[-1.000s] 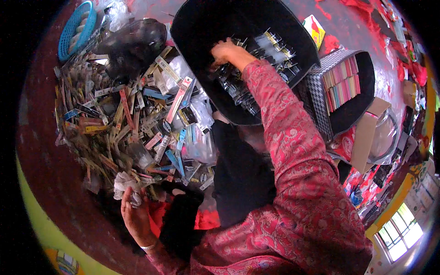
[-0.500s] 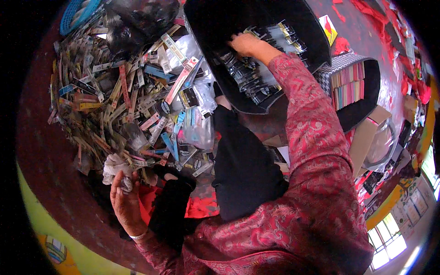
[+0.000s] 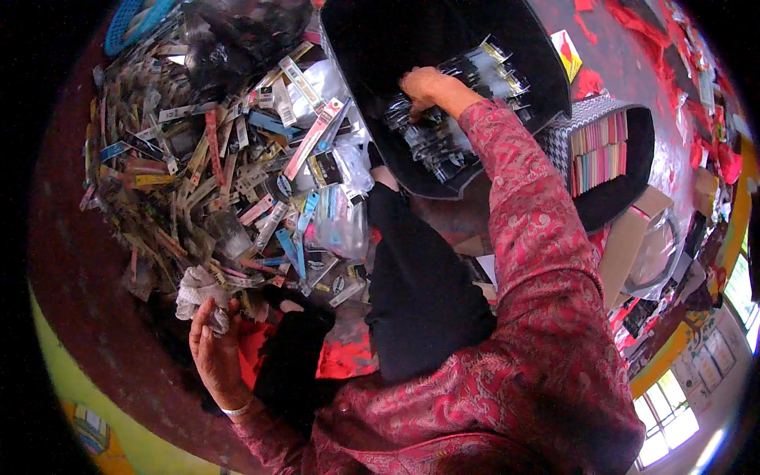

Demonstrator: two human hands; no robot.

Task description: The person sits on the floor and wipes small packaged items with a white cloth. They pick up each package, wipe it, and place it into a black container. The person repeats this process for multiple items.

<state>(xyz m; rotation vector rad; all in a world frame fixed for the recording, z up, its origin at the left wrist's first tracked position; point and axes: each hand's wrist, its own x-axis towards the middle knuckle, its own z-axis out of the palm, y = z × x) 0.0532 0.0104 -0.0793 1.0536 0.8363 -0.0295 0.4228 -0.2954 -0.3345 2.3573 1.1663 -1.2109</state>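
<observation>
My right hand [image 3: 431,89] reaches into a large black-lined bin [image 3: 372,47] with a checked outer wall. Its fingers are bent down and closed at the upper edge of a row of clear and black plastic packets [image 3: 435,142]; the fingertips are partly hidden among them. Another row of packets [image 3: 495,67] stands beside it in the bin. At the lower left, my left hand [image 3: 215,356] is raised with its fingers closed around a crumpled whitish cloth [image 3: 199,291]. A big heap of slim, long packets [image 3: 229,158] lies just beyond that hand.
A smaller checked bin [image 3: 606,194] at the right holds rows of coloured cards [image 3: 599,150]. Below it stands an opened cardboard box [image 3: 629,245]. A black plastic bag [image 3: 245,47] and a blue basket [image 3: 127,32] sit at the far left. My black-clad leg [image 3: 423,293] stretches between heap and bin.
My right hand has shifted slightly right and nearer along the packets, and its fingers now bend down more. My left hand stays in place with the cloth.
</observation>
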